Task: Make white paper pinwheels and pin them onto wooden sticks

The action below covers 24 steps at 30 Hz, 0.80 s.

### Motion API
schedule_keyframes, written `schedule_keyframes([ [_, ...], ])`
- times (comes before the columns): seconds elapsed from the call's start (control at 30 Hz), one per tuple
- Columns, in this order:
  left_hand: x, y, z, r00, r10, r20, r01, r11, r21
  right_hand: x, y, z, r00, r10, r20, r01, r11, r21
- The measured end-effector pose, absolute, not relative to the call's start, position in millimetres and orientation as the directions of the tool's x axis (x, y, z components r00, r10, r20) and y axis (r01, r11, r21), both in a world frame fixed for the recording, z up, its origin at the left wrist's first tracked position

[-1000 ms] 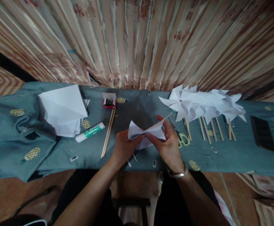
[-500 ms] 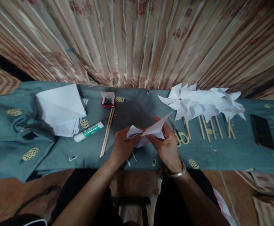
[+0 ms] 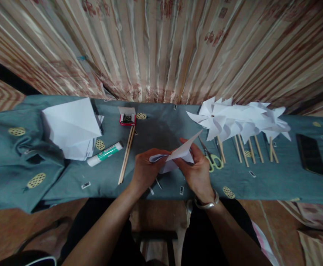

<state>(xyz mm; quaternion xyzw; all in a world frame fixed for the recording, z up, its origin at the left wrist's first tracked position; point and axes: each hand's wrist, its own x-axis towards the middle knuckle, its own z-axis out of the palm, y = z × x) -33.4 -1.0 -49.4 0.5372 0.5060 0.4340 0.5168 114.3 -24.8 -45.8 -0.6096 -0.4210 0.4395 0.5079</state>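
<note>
A white sheet of paper with bent-up corners is held between both hands above the cloth-covered table. My left hand pinches its left part, where one corner curls into a loop. On the right side, my right hand grips the paper with the thumb near its middle and fingers behind. The right wrist wears a silver bracelet. Just right of that hand lie scissors with light green handles. Two wooden sticks rest left of my left hand. My fingertips behind the paper are partly hidden.
White paper pinwheels on wooden sticks lie overlapped at the back right, beside a black phone. On the left are a stack of white paper, a glue stick and a small red box of metal pins. A curtain hangs behind.
The curled corner at my left hand has been pressed flatter and narrower. The upright right flap tilts slightly lower. Both hands stay nearly in place, still holding the paper.
</note>
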Motion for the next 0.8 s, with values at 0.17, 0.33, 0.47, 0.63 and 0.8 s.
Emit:
schedule_keyframes([
  [0.17,-33.9,0.0,-47.4,0.124,0.992,-0.022,0.116,0.007,0.993,113.4,-24.0,-43.9,0.26,0.958,-0.121,0.046,-0.138,-0.989],
  [0.33,-33.8,-0.5,-46.9,0.123,0.992,-0.03,0.125,0.014,0.992,112.5,-23.4,-44.3,0.262,0.956,-0.13,0.02,-0.14,-0.99],
  [0.47,-34.0,-1.1,-47.4,0.118,0.992,-0.045,0.119,0.031,0.992,112.4,-23.6,-46.1,0.268,0.955,-0.126,0.031,-0.139,-0.99],
  [0.63,-33.9,-1.7,-49.4,0.11,0.992,-0.053,0.112,0.041,0.993,112.9,-23.7,-47.9,0.285,0.952,-0.115,0.06,-0.138,-0.989],
  [0.8,-33.3,-0.3,-50.3,0.111,0.985,-0.134,0.046,0.13,0.99,114.8,-22.9,-44.3,0.266,0.959,-0.097,0.112,-0.131,-0.985],
])
